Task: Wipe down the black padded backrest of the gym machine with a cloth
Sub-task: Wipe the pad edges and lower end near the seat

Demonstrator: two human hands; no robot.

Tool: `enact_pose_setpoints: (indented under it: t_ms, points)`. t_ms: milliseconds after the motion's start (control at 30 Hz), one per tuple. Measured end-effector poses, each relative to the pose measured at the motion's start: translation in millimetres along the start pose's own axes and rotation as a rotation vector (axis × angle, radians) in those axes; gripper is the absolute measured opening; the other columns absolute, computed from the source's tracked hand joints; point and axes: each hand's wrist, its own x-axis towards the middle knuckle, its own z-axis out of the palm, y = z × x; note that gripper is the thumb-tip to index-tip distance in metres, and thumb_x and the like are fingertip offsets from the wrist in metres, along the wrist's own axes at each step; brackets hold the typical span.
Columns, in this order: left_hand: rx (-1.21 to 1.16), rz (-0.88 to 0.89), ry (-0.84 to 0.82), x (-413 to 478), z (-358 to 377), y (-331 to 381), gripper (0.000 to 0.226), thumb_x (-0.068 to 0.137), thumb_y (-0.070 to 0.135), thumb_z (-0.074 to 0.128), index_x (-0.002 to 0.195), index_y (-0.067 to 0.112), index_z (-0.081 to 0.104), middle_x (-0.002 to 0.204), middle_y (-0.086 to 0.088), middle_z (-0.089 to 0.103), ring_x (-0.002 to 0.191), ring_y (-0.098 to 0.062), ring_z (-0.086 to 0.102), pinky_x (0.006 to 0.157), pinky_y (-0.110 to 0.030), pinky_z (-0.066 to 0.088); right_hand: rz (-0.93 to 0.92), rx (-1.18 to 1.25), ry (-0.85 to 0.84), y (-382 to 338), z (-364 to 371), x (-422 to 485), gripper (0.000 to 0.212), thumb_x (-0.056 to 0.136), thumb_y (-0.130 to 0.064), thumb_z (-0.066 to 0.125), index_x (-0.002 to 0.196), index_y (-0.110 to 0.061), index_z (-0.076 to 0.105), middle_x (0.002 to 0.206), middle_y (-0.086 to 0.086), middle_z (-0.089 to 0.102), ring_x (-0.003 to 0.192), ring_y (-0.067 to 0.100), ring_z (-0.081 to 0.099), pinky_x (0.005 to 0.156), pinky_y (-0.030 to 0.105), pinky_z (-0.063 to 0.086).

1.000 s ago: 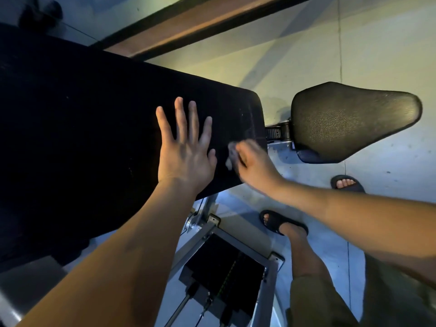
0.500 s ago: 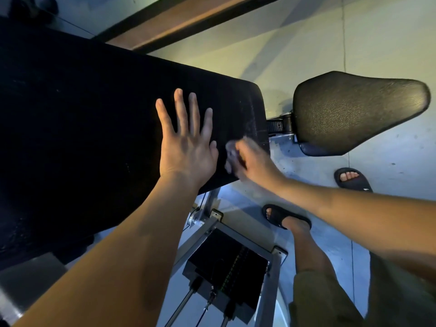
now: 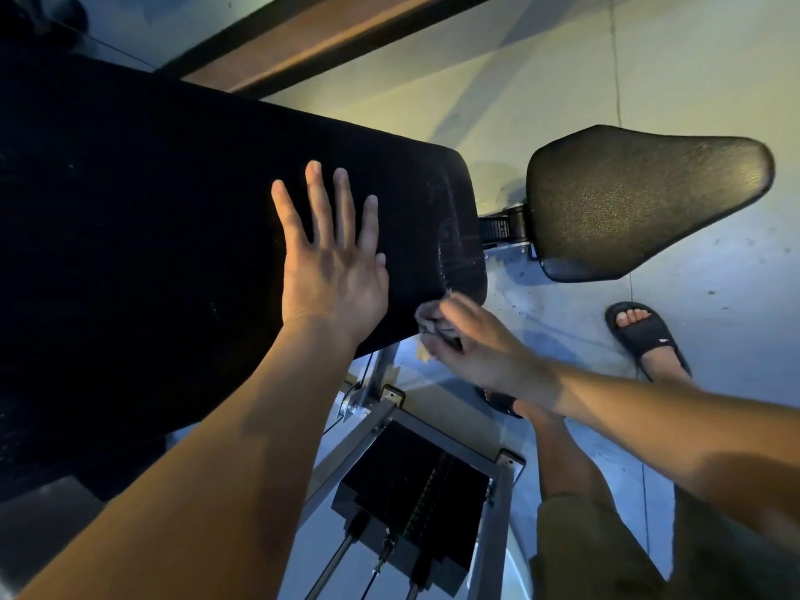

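The black padded backrest [image 3: 164,236] fills the left half of the view, slanting down to a rounded lower end at centre. My left hand [image 3: 331,266] lies flat on the pad with its fingers spread. My right hand [image 3: 472,339] grips a small crumpled pale cloth [image 3: 430,320] at the pad's lower right corner, where faint wipe streaks show. The hand is blurred by motion, and most of the cloth is hidden inside it.
The black seat pad [image 3: 640,201] sits to the right, joined by a bracket. Below are the grey steel frame [image 3: 493,526] and the weight stack [image 3: 415,500] with cables. My sandalled feet [image 3: 645,331] stand on the pale concrete floor.
My right hand with the cloth has slid down and slightly right, from the pad's face to its lower corner. The left hand stays flat on the pad.
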Motion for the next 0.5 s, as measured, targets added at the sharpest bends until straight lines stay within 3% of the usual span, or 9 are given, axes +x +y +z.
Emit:
enact_pose_setpoints:
  t_ms: [67,133,200,233,367,500]
  points:
    - [-0.001,-0.003,0.004,0,1,0,0.070,0.101,0.049,0.007,0.161,0.017,-0.005,0.165,-0.027,-0.012,0.150,-0.052,-0.014,0.115,-0.072,-0.001,0.061,0.076,-0.047,8,-1,-7,0.019,0.101,-0.018,0.060,0.117,-0.008,0.061,0.119,0.001,0.053,0.097,0.004,0.061,0.085,0.008,0.047]
    - [-0.002,-0.002,0.007,0,1,1,0.070,0.101,0.050,0.007,0.161,0.017,-0.003,0.165,-0.026,-0.010,0.150,-0.052,-0.013,0.115,-0.072,0.000,0.178,0.128,0.059,22,-3,13,0.024,0.099,-0.018,0.059,0.117,-0.003,0.062,0.122,0.010,0.049,0.096,0.007,0.055,0.094,0.015,0.049]
    - [-0.001,-0.003,0.008,0,1,1,0.070,0.100,0.050,0.008,0.161,0.017,-0.002,0.166,-0.026,-0.009,0.151,-0.052,-0.012,0.115,-0.072,0.001,0.250,0.104,0.181,31,-7,40,0.022,0.099,-0.019,0.060,0.117,-0.007,0.063,0.121,0.004,0.048,0.105,0.008,0.052,0.100,0.013,0.042]
    - [-0.001,-0.005,0.010,0,1,2,0.070,0.100,0.050,0.008,0.162,0.017,-0.001,0.166,-0.026,-0.009,0.151,-0.052,-0.012,0.115,-0.072,0.000,0.249,0.072,0.224,39,-6,51,0.020,0.099,-0.020,0.060,0.116,-0.011,0.063,0.119,0.001,0.051,0.105,0.008,0.053,0.097,0.013,0.043]
    - [0.001,-0.014,0.019,-1,1,4,0.070,0.101,0.051,0.009,0.161,0.017,-0.001,0.166,-0.026,-0.009,0.151,-0.051,-0.011,0.116,-0.072,0.001,0.253,0.006,0.207,48,2,64,0.020,0.099,-0.023,0.058,0.117,-0.016,0.062,0.112,0.005,0.060,0.103,0.026,0.058,0.087,0.042,0.051]
    - [0.016,-0.014,0.021,1,1,5,0.070,0.100,0.051,0.009,0.161,0.017,-0.001,0.166,-0.026,-0.008,0.151,-0.051,-0.010,0.116,-0.072,0.002,0.313,0.060,0.251,39,14,49,0.020,0.102,-0.022,0.057,0.116,-0.009,0.062,0.105,0.007,0.060,0.093,0.020,0.059,0.077,0.040,0.052]
